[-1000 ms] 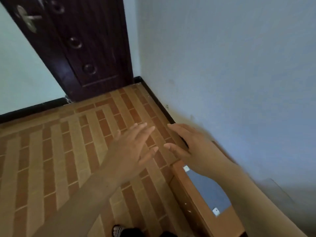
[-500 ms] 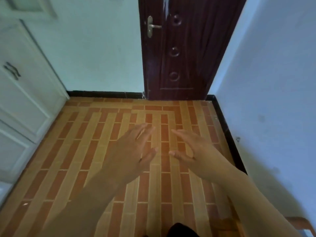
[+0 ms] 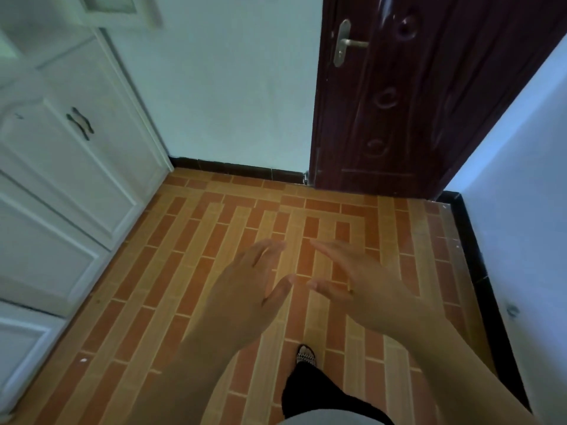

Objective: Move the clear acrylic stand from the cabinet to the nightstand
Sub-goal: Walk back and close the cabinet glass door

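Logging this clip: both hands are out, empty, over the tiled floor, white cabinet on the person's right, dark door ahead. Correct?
No: the head view shows the white cabinet on the person's left, not right. The left hand and right hand are indeed out, empty, over the tiled floor, dark door ahead.

Hands: left hand (image 3: pixel 245 289) and right hand (image 3: pixel 365 283) are hovering empty, fingers straight, at lower centre.
Cabinet: white cabinet (image 3: pixel 61 185) is standing along the left edge.
Door: dark door (image 3: pixel 399 96) is showing at upper right.

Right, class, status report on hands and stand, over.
Left hand open, empty. Right hand open, empty. Acrylic stand not in view. White cabinet at left, lower doors shut.
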The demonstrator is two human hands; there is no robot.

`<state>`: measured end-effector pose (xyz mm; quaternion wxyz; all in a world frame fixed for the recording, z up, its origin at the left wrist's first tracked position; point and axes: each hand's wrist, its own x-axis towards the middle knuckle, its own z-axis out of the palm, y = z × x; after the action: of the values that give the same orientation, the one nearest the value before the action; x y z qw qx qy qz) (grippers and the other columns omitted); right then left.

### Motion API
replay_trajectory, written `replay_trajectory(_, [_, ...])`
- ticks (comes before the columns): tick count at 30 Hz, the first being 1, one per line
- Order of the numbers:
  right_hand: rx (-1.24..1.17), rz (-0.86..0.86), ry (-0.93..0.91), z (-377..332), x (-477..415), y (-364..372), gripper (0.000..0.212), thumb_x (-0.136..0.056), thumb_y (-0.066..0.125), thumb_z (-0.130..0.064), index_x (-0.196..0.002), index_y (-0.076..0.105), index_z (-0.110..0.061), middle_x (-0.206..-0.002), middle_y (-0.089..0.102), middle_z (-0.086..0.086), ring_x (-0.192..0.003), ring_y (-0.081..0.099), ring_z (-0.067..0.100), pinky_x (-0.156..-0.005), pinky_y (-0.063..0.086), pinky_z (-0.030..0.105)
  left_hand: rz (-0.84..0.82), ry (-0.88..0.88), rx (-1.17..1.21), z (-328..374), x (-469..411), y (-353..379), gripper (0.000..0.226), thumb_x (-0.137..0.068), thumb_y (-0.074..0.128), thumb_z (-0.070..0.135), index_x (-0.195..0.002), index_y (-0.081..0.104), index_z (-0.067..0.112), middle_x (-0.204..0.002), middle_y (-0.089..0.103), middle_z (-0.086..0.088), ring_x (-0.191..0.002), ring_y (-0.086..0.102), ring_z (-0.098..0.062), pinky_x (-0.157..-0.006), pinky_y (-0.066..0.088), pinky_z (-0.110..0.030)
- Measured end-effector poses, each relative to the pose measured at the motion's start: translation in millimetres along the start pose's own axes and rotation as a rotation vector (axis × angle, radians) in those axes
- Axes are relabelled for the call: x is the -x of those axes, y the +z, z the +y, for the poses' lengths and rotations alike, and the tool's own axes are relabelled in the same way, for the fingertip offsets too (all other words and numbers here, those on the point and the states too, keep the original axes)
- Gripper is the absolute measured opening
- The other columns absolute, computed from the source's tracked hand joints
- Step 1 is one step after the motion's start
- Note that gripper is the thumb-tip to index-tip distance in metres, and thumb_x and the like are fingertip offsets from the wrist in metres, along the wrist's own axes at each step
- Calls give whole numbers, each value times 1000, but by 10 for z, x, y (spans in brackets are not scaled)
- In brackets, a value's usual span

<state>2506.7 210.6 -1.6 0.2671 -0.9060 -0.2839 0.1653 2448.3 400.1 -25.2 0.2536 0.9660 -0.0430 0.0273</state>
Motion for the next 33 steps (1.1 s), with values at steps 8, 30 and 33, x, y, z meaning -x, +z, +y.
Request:
replay_trajectory(8, [31, 4, -36, 326, -1319, -617, 62, -84, 45, -56, -139, 21, -40, -149, 26, -17, -134, 27, 4, -108, 29, 30, 50, -92, -43, -291, -1357, -303, 52, -92, 34, 50, -140, 27, 32, -148, 28, 11, -134, 28, -8, -105, 26, -28])
replay_trajectory(30, [25, -20, -174, -79, -5260, -1085, 62, -84, 43, -58, -139, 28, -34, -144, 35, -14, -130, 34, 5, -106, 34, 34, 133, -229, -49, -2653, -4070, -1378, 61, -87, 24, 61, -140, 26, 32, -149, 28, 10, -133, 31, -9, -107, 27, -30])
replay_trajectory(33, [14, -34, -164, -89, -5675, -1097, 67, -80, 37, -66, -139, 28, -35, -143, 35, -14, -130, 34, 4, -105, 36, 36, 109, -236, -41, -2867, -4389, -1524, 55, -90, 31, 54, -141, 24, 34, -150, 24, 12, -133, 28, -6, -105, 24, -26])
